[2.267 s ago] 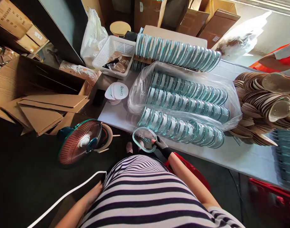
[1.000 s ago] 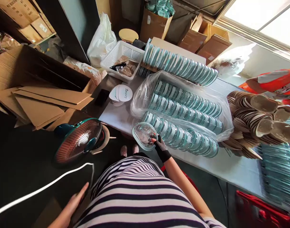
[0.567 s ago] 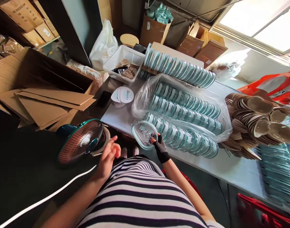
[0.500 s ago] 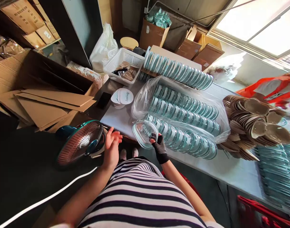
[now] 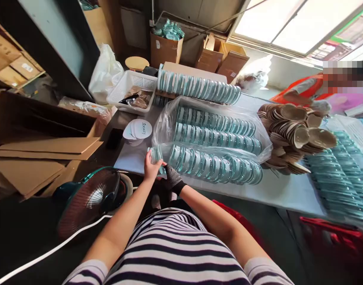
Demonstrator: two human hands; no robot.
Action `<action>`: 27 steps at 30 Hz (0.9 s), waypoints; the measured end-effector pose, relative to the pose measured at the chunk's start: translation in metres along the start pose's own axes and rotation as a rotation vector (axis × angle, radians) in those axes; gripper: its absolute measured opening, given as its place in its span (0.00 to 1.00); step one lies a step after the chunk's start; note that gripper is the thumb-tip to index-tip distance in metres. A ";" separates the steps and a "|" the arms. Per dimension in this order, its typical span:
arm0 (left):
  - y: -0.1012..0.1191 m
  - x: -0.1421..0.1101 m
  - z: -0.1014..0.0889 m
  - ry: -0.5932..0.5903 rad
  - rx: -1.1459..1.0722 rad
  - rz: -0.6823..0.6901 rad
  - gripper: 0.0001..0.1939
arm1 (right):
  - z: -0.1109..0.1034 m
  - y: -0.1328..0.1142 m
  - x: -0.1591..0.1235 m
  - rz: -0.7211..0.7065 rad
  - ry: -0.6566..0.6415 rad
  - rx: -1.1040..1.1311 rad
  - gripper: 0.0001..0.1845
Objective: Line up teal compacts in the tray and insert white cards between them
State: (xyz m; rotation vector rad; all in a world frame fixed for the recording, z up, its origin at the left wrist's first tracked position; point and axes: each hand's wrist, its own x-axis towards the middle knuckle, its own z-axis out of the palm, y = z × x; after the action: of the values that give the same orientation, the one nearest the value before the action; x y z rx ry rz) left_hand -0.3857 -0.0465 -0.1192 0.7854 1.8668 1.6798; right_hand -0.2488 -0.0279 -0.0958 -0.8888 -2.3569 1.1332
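Note:
Both my hands meet at a small clear, teal-tinted plastic case over the table's near edge, its face turned edge-on to me. My bare left hand grips it from the left. My right hand, in a dark mesh fingerless glove, holds its lower right side, with some fingertips hidden behind the case. Just right of the hands lies a row of similar cases. White printed cards lie on the table beyond my left hand.
More rows of cases sit in clear plastic film. Stacked brown oval pieces stand to the right, near a co-worker in an orange vest. A white basket is at the back. A fan and open carton stand left.
My left hand, spread apart from the case before, has come over and closed on it. The case has turned from face-up to edge-on. The view has shifted to the right.

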 end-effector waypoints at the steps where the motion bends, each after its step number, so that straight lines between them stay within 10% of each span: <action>1: -0.002 0.008 -0.001 -0.026 0.063 0.052 0.41 | -0.005 0.004 -0.005 0.021 -0.012 0.010 0.36; 8: -0.003 0.039 0.033 -0.349 0.326 0.031 0.49 | -0.083 0.047 -0.062 0.171 0.148 -0.082 0.22; 13: -0.017 0.040 0.038 -0.267 0.406 0.062 0.46 | -0.194 0.123 -0.086 0.333 0.384 -0.208 0.26; 19: -0.023 0.043 0.037 -0.182 0.589 0.258 0.43 | -0.334 0.239 -0.138 0.891 0.861 -0.382 0.41; 27: -0.022 0.001 0.034 -0.242 0.698 0.257 0.31 | -0.359 0.284 -0.194 1.094 0.690 -0.089 0.35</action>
State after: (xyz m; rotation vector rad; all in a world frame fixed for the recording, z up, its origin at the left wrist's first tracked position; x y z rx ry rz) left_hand -0.3648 -0.0233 -0.1444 1.4795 2.2520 0.9688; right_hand 0.2045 0.1746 -0.1164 -2.2796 -1.2937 0.7851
